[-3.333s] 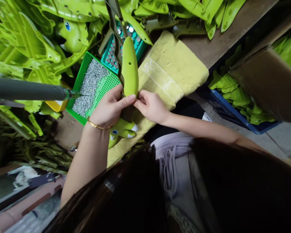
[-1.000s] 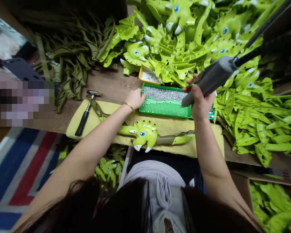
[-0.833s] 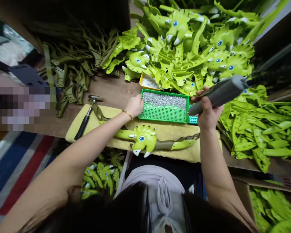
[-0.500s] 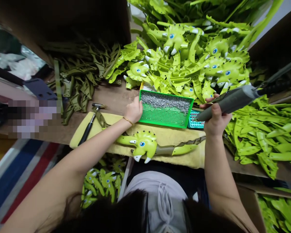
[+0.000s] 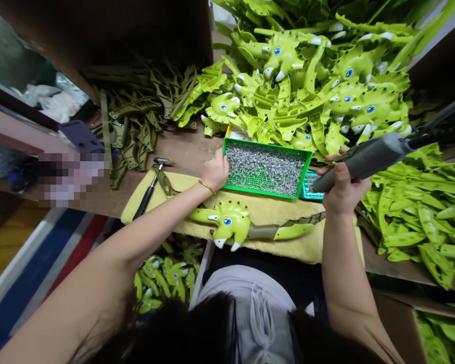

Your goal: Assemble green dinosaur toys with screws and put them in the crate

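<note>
My left hand point(image 5: 215, 171) grips the left edge of a green tray point(image 5: 267, 193) with a perforated bottom, over which small silvery screws point(image 5: 280, 169) are spread. My right hand point(image 5: 343, 189) is wrapped round a dark grey power screwdriver point(image 5: 377, 155), its tip pointing left and down. Beneath that tip sits a small teal tray point(image 5: 311, 194) of round pieces. Nearer my body, a green dinosaur-head toy point(image 5: 233, 222) with a blue eye and a long body lies on a yellow cloth point(image 5: 288, 248).
A hammer point(image 5: 148, 194) rests at the cloth's left end. Olive parts point(image 5: 136, 121) are heaped at the back left, green dinosaur parts point(image 5: 288, 101) behind the tray, and more green pieces point(image 5: 420, 207) at the right. A box of finished-looking heads point(image 5: 167, 275) stands below the table edge.
The screws, bunched along the tray's far side before, now cover most of its bottom. My left hand still holds the tray and my right still holds the screwdriver. The view has shifted slightly.
</note>
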The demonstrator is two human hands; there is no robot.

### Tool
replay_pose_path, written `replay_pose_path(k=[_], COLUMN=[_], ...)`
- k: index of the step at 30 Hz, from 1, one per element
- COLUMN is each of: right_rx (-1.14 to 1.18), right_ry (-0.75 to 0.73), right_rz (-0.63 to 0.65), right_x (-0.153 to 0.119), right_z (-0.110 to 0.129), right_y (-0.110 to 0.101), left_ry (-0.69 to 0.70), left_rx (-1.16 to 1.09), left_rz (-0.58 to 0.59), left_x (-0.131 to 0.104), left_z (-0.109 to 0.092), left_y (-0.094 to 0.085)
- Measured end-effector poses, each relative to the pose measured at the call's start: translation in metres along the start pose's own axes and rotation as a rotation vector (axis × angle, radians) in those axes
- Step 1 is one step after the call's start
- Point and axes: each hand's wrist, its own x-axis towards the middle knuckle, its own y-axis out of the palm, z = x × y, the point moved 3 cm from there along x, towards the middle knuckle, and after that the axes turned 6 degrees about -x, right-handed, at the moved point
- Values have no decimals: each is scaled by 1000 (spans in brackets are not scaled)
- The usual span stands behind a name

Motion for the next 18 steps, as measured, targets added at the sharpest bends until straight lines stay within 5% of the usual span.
replay_pose_path(k=[18], right_rx=[0], right_ry=[34], right_rz=[56], right_x=[0], right_z=[-1], right_y=[0], left_ry=[12], left_rx=[-43], left_rz=[81], left_x=[12], left_z=[1], left_y=[-4])
